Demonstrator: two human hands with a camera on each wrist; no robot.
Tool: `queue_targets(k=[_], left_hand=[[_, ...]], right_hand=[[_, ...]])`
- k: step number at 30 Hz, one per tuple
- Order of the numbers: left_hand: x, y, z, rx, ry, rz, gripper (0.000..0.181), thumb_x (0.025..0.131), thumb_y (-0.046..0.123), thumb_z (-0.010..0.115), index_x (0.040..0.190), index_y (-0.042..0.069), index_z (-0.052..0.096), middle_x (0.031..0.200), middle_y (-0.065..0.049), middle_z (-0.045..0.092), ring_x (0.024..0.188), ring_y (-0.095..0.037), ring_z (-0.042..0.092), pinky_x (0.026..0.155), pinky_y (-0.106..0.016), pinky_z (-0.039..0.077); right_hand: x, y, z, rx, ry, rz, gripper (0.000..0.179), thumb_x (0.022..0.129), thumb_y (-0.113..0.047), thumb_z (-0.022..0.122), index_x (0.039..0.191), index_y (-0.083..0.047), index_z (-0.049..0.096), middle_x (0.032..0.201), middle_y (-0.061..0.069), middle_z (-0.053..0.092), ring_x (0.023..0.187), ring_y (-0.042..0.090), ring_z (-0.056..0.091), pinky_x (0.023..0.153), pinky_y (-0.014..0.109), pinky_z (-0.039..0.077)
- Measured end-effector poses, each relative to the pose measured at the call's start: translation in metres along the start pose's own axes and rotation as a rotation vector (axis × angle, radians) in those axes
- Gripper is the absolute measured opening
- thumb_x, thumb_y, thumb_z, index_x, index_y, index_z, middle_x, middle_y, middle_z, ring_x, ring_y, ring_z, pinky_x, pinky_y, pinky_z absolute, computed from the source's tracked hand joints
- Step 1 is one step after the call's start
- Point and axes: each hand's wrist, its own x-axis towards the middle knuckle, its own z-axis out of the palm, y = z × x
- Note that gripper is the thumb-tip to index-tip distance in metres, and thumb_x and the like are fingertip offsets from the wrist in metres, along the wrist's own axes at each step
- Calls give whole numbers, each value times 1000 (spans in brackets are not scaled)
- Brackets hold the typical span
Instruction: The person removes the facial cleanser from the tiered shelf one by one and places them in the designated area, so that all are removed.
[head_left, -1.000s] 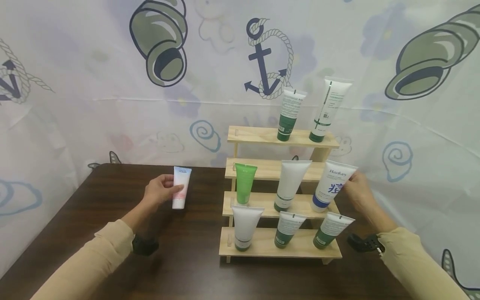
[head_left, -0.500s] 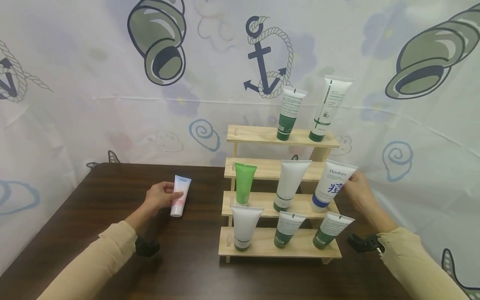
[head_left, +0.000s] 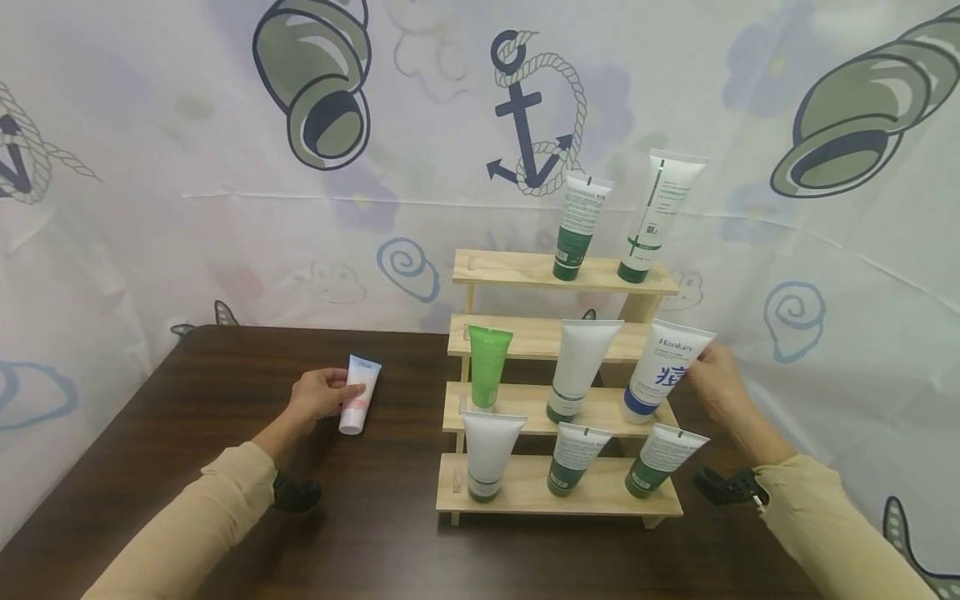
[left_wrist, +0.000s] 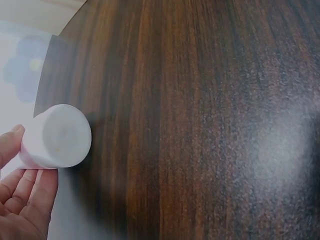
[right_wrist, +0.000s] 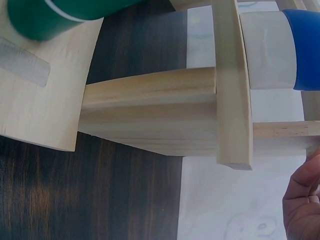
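Observation:
My left hand (head_left: 318,394) pinches a small white-and-pink squeeze tube (head_left: 361,392) with a pale blue top end, left of the rack. It leans with its cap downward; in the left wrist view the round white cap (left_wrist: 65,136) is close to the table, but I cannot tell whether they touch. At the right side of the stepped wooden display rack (head_left: 495,267), my right hand (head_left: 718,385) is partly hidden behind a white "Hankey" tube (head_left: 663,375) with a blue band. In the right wrist view, curled fingers (right_wrist: 302,192) grip the rack's wooden side, their tips cut off by the frame.
Two tubes, including a tall white tube (head_left: 662,218), stand on the top tier. Lower tiers hold a green tube (head_left: 489,367), a white tube (head_left: 581,371) and several others. The dark wooden table (head_left: 360,525) meets a printed cloth backdrop (head_left: 247,225) behind.
My left hand has brought the small tube down toward the table and tilted it, its cap end swinging slightly left and nearer me. My right hand has stayed in place at the rack.

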Motion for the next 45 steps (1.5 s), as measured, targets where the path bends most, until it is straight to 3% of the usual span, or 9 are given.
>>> queue_targets(k=[8, 24, 45], left_hand=[[2, -3, 1, -11, -6, 5, 57, 88, 24, 67, 129, -11, 48, 125, -30, 54, 90, -20, 62, 79, -37, 56], [1, -5, 0, 17, 1, -2, 62, 88, 29, 66, 131, -10, 45, 127, -31, 52, 99, -27, 60, 82, -38, 55], [-2, -7, -3, 32, 24, -1, 59, 90, 32, 64, 130, -8, 48, 126, -30, 52, 98, -27, 60, 82, -38, 55]], right_hand=[[0, 1, -1, 15, -5, -5, 17, 88, 2, 50, 101, 11, 57, 69, -24, 55, 68, 2, 49, 61, 18, 42], [0, 0, 0, 0, 8, 5, 19, 88, 2, 50, 103, 12, 55, 68, -24, 54, 65, 2, 49, 59, 20, 44], [0, 0, 0, 19, -25, 32, 16, 93, -7, 51, 103, 4, 56, 71, -20, 55, 70, 3, 49, 64, 20, 44]])
